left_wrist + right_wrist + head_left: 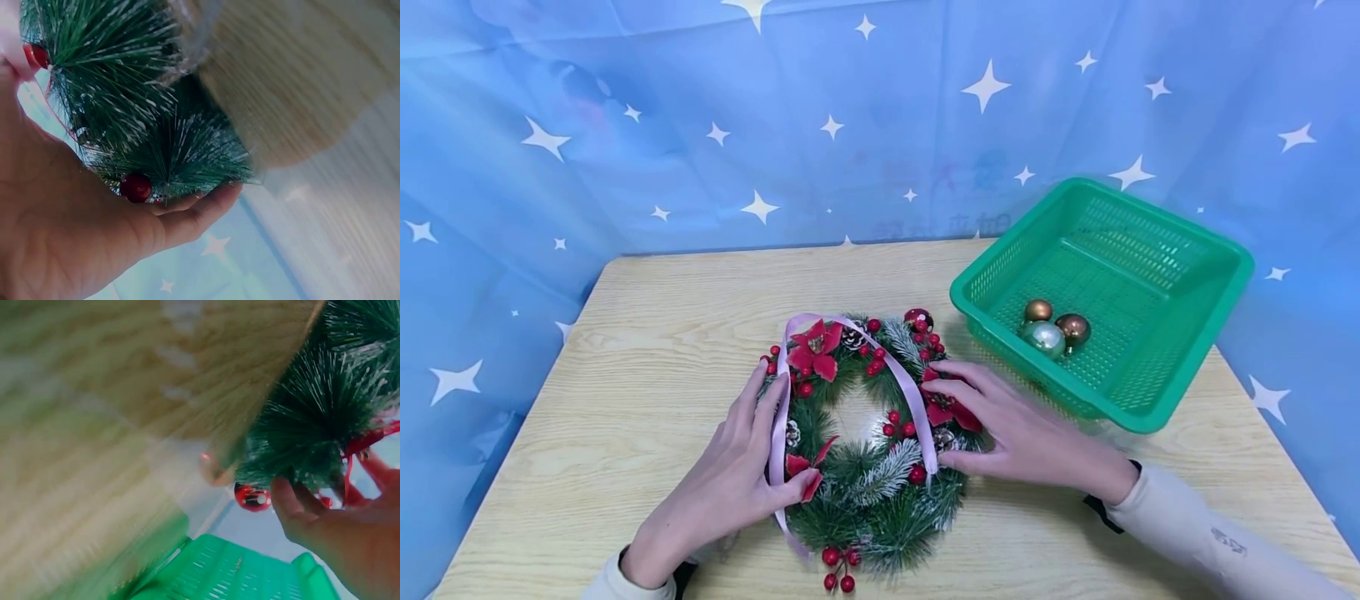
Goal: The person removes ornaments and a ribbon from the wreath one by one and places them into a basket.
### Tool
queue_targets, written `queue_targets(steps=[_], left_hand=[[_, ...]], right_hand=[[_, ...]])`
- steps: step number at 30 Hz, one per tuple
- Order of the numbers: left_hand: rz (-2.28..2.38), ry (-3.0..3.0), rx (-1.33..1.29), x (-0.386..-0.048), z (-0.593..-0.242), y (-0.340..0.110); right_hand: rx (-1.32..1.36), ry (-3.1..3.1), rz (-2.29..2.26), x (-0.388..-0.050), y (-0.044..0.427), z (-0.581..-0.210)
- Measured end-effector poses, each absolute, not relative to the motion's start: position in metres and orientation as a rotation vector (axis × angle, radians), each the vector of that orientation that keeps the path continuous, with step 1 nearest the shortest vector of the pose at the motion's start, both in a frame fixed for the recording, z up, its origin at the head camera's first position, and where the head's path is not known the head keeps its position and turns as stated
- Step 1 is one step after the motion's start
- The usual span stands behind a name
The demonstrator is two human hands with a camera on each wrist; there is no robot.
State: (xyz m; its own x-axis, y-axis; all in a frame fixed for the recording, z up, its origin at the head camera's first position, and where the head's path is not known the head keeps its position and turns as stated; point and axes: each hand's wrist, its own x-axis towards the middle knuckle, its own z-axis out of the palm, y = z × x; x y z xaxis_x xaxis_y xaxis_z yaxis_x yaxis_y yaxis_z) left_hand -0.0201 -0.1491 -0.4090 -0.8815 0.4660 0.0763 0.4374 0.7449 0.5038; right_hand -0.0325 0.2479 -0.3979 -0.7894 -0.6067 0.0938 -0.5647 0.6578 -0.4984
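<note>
A green Christmas wreath [895,508] lies on the table, dressed with red flowers [815,348], red berries, pine cones and frosted sprigs. A pale pink ribbon [917,408] loops across its top and down both sides. My left hand [730,471] grips the wreath's left side, thumb by a lower red flower and fingers along the outer edge. On the opposite side my right hand [1007,429] holds the wreath, fingers over a red flower and thumb lower down. The left wrist view shows fingers beneath needles near a red berry [135,187]. Fingertips partly hide among the needles.
A green perforated basket [1022,354] stands at the right, close behind my right hand. In it lie a silver bauble [1043,339], a brown bauble [1073,329] and a copper bauble [1038,310]. A blue star-patterned cloth [820,192] hangs behind the wooden table [647,358].
</note>
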Motion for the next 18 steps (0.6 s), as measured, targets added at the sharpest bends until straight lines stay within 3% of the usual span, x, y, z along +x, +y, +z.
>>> queue_targets(steps=[18], left_hand=[[0.87, 3.032, 0.48, 0.011, -0.4, -0.131]], right_hand=[[-0.936, 2.887, -0.746, -0.019, 0.235, -0.402]])
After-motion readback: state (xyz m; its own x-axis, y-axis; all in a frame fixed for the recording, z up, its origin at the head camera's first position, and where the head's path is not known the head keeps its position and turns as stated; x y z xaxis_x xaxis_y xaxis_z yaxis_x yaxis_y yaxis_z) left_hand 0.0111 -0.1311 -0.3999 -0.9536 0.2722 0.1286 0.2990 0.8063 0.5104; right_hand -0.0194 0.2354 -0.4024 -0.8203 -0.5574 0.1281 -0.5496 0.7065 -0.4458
